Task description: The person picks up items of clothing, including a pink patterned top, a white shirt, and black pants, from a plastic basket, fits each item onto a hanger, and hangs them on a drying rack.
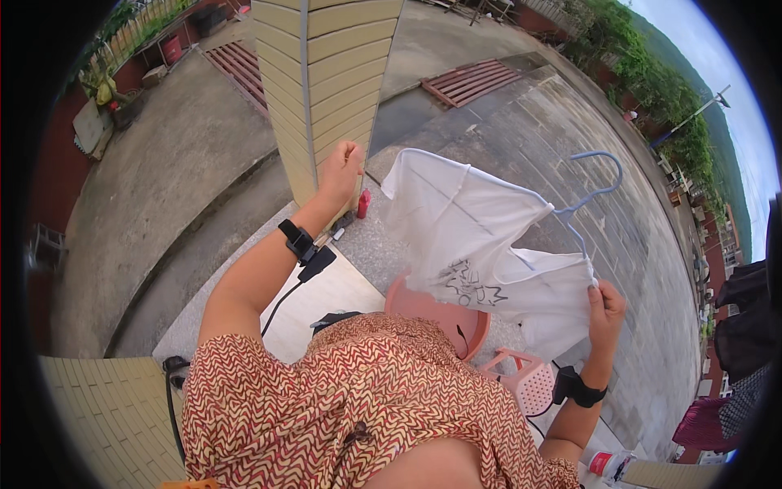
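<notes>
A white T-shirt (440, 220) with dark lettering on its front hangs on a blue clothes hanger (599, 191), held out in front of me. My right hand (607, 314) pinches the shirt's right shoulder at the end of the hanger. The hanger's hook curves up and points to the far side, touching nothing. Up beside the tiled pillar, my left hand (341, 173) is raised with its fingers curled in, and no cloth shows in it. A gap separates it from the shirt's left shoulder. The shirt's lower edge looks blurred.
Below the shirt stand a pink basin (475, 330) and a pink plastic stool (525, 383). A yellow-tiled pillar (326, 73) rises ahead, with a red bottle (363, 204) at its foot. Dark clothes (741, 326) hang at the far right. Slatted grates (472, 81) lie beyond.
</notes>
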{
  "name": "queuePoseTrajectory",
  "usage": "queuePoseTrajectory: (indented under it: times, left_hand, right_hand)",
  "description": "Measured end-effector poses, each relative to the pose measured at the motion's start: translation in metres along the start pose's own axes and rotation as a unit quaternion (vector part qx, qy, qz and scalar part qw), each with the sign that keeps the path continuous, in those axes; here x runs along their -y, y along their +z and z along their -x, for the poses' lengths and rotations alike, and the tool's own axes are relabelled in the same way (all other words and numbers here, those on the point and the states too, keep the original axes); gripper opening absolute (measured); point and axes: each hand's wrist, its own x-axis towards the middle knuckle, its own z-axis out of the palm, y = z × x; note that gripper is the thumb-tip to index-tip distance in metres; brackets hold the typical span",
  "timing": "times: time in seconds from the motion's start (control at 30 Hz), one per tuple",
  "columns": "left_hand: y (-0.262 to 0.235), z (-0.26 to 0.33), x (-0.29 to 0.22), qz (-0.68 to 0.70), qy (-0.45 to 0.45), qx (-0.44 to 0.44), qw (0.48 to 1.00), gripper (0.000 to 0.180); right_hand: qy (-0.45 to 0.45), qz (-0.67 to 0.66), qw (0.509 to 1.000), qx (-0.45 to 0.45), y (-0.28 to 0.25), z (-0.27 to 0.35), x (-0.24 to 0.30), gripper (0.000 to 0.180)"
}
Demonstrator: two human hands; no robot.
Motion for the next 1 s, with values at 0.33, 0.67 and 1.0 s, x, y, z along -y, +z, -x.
queuePoseTrajectory:
  times: [0.33, 0.67, 1.0]
  left_hand:
    - [0.056, 0.042, -0.057, 0.106, -0.066, 0.133, 0.983, 0.026]
    - [0.065, 0.022, -0.077, 0.105, 0.004, 0.138, 0.985, 0.026]
    - [0.015, -0.034, -0.103, 0.112, -0.192, 0.206, 0.953, 0.029]
  right_hand:
    - [0.056, -0.036, 0.996, -0.061, -0.019, 0.012, -0.009, 0.016]
    - [0.062, -0.011, 0.994, -0.085, -0.017, 0.017, -0.016, 0.016]
    - [0.102, 0.021, 0.993, -0.065, -0.015, 0.013, -0.044, 0.017]
